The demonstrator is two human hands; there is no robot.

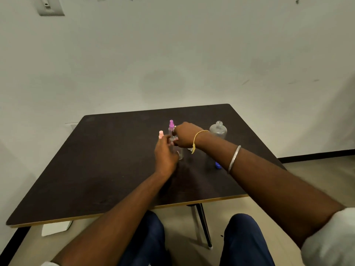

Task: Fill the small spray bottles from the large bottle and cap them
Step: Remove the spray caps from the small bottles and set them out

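My left hand (165,153) wraps around a clear small spray bottle (179,152) standing mid-table. My right hand (185,136) closes over that bottle's top, hiding its cap. Behind them stand a small bottle with a purple spray cap (171,124) and one with a pink cap (161,134), partly hidden by my fingers. The large clear bottle (218,129) stands uncapped to the right. A blue cap (217,165) lies on the table under my right forearm.
The dark brown table (96,169) stands against a white wall, with its front edge near my knees. A table leg (203,225) shows below the front edge. A white box (55,228) sits on the floor at the left.
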